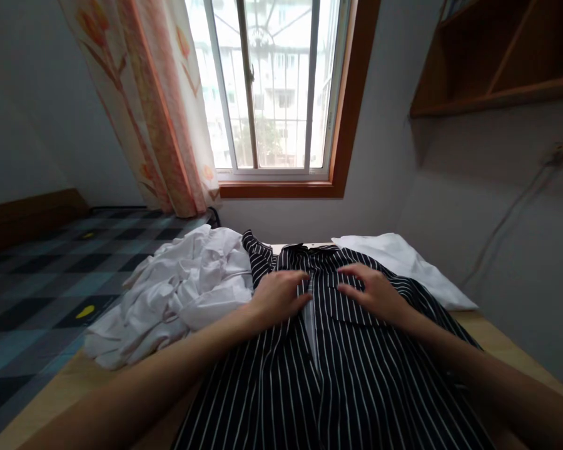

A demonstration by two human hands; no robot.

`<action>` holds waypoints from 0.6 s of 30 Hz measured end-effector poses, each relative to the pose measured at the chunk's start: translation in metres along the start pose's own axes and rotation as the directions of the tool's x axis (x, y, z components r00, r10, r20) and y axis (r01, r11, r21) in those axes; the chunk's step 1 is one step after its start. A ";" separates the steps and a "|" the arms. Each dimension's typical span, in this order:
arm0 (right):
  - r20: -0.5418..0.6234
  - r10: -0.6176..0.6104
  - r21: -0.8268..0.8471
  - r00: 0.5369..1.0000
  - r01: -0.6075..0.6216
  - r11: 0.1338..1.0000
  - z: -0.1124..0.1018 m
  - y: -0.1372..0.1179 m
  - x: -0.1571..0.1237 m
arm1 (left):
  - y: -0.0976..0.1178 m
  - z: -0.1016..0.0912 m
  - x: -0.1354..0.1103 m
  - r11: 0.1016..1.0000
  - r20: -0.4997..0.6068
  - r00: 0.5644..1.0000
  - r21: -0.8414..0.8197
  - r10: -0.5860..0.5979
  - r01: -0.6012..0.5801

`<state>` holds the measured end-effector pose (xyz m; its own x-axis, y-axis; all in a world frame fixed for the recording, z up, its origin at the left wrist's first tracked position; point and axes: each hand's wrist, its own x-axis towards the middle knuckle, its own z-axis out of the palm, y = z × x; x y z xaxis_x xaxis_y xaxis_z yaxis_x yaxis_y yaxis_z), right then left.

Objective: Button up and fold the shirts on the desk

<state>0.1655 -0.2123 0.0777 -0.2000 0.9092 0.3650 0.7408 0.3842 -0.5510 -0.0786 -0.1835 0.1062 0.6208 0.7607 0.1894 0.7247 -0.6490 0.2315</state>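
Note:
A black shirt with white stripes [356, 356] lies spread on the table, its collar toward the window and its front parted down the middle. Over the left front panel is my left hand [281, 294], thumb and fingers apart beside the opening. My right hand [373, 290] hovers at the chest pocket on the other panel, its fingers also spread. Neither hand grips the cloth, though I cannot tell whether the fingertips touch it. The shirt's lower hem runs out of view at the bottom.
Crumpled white clothes [182, 287] are heaped at the left of the wooden table [511, 337]. A folded white garment [403, 262] lies at the back right. Beyond the left edge is a bed with a checked sheet [32, 300]. A wooden shelf [492, 94] hangs upper right.

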 end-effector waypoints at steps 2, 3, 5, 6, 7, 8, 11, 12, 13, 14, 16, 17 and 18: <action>-0.137 0.061 0.000 0.989 -0.061 0.998 0.004 0.016 0.062 | -0.024 0.003 0.048 0.993 -0.251 0.961 -0.001 -0.118 0.121; -0.165 0.096 -0.052 0.982 -0.106 0.993 0.009 0.024 0.089 | -0.036 0.008 0.069 0.982 -0.315 0.932 0.002 -0.178 0.188; -0.132 0.197 -0.196 0.971 -0.221 0.956 0.022 0.040 0.131 | -0.058 0.021 0.100 0.954 -0.317 0.909 0.043 -0.270 0.298; -0.103 0.223 -0.239 0.969 -0.242 0.940 0.030 0.047 0.144 | -0.067 0.028 0.109 0.941 -0.281 0.915 0.093 -0.288 0.325; -0.062 0.241 -0.273 0.969 -0.248 0.929 0.038 0.053 0.152 | -0.074 0.034 0.115 0.932 -0.234 0.927 0.150 -0.292 0.331; -0.015 0.241 -0.291 0.970 -0.235 0.927 0.046 0.059 0.155 | -0.079 0.040 0.117 0.926 -0.189 0.941 0.202 -0.282 0.319; 0.118 0.211 -0.320 0.970 -0.164 0.933 0.062 0.074 0.142 | -0.085 0.049 0.106 0.928 -0.117 0.967 0.277 -0.226 0.250; 0.148 0.196 -0.330 0.969 -0.138 0.934 0.064 0.078 0.133 | -0.083 0.049 0.099 0.935 -0.104 0.977 0.288 -0.183 0.206; 0.174 0.172 -0.345 0.970 -0.103 0.933 0.064 0.081 0.123 | -0.081 0.048 0.090 0.941 -0.074 0.990 0.309 -0.123 0.140; 0.199 0.135 -0.363 0.971 -0.055 0.930 0.063 0.083 0.112 | -0.079 0.046 0.082 0.942 -0.020 0.998 0.332 -0.055 0.059; 0.247 0.032 -0.387 0.968 0.068 0.920 0.057 0.087 0.093 | -0.072 0.039 0.069 0.927 0.140 0.989 0.361 0.053 -0.100; 0.266 -0.017 -0.382 0.964 0.122 0.916 0.053 0.088 0.085 | -0.069 0.034 0.065 0.920 0.223 0.973 0.363 0.066 -0.146; 0.275 -0.045 -0.364 0.960 0.147 0.920 0.048 0.088 0.080 | -0.066 0.028 0.064 0.922 0.292 0.955 0.357 0.045 -0.153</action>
<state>0.1840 -0.0981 0.0221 -0.4019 0.9000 0.1687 0.8851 0.4290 -0.1801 -0.0779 -0.0920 0.0765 0.7133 0.6954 -0.0872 0.6797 -0.7167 -0.1561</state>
